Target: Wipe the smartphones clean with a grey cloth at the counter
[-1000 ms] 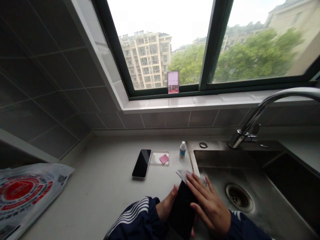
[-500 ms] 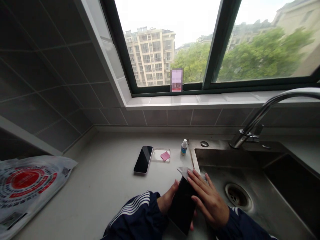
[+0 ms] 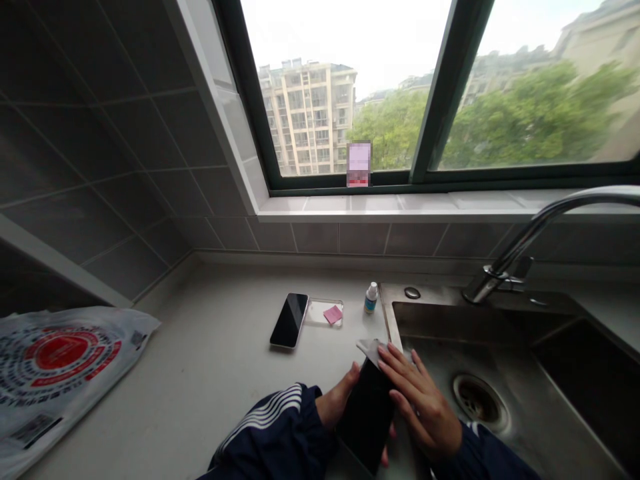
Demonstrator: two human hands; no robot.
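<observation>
At the front edge of a brushed stainless-steel sink (image 3: 450, 320), we see two bare hands close together, both clamped on a slim black smartphone (image 3: 364, 417). It tilts with its upper end toward the sink rim. The left hand (image 3: 340, 397) cradles it from the near side, and its fingertips (image 3: 385, 457) just show past the lower edge. The right hand (image 3: 420, 407) spreads over the upper part, pressing a pale, creased wipe (image 3: 373, 350) against the top end. Navy sleeves with white stripes (image 3: 265, 433) enter from below.

Farther along the pale grey stone counter (image 3: 215, 347) lie a second black-glass smartphone (image 3: 289, 321) and a clear rectangular sheet (image 3: 320, 312) with a pink square tab (image 3: 333, 315) on it. A small bottle with a white cap and blue label (image 3: 371, 298) stands near the sink rim. A white plastic bag with red circular print (image 3: 60, 357) lies to the left.

We judge the main risk to be a slip: a slick wipe or loosened grip could drop the phone onto the steel basin near the round metal drain (image 3: 479, 400). Grit caught in the wipe could scratch the glass, and a careless elbow could tip the bottle.
</observation>
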